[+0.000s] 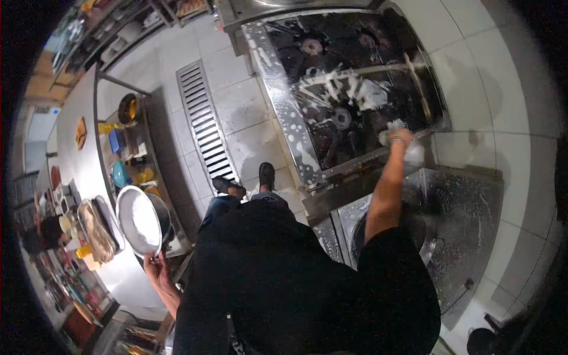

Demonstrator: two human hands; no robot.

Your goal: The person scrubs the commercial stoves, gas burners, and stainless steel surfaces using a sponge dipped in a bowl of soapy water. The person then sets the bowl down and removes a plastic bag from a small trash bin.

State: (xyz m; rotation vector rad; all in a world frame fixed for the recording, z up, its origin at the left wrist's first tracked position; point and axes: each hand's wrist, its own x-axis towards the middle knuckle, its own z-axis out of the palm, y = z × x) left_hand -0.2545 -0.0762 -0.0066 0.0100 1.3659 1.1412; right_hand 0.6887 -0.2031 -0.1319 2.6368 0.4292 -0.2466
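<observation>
My left hand (155, 269) grips the lower rim of a round metal bowl (162, 216). White, foamy-looking contents show inside the bowl. On the right, my arm stretches out over a dark stove top (325, 142) with several burners. My right hand (402, 138) is closed on a pale, foamy scrubber (391, 128), pressed to the stove near its right edge. Its exact kind is blurred. White foam (371, 94) lies across the burner grates, and suds dot the steel front edge (284, 118).
A long drain grate (204, 118) runs along the tiled floor between the stove and a steel worktable (80, 168). Trays (97, 228) lie on the worktable, with pans and containers on the shelf below. A sudsy steel surface (467, 219) adjoins the tiled wall.
</observation>
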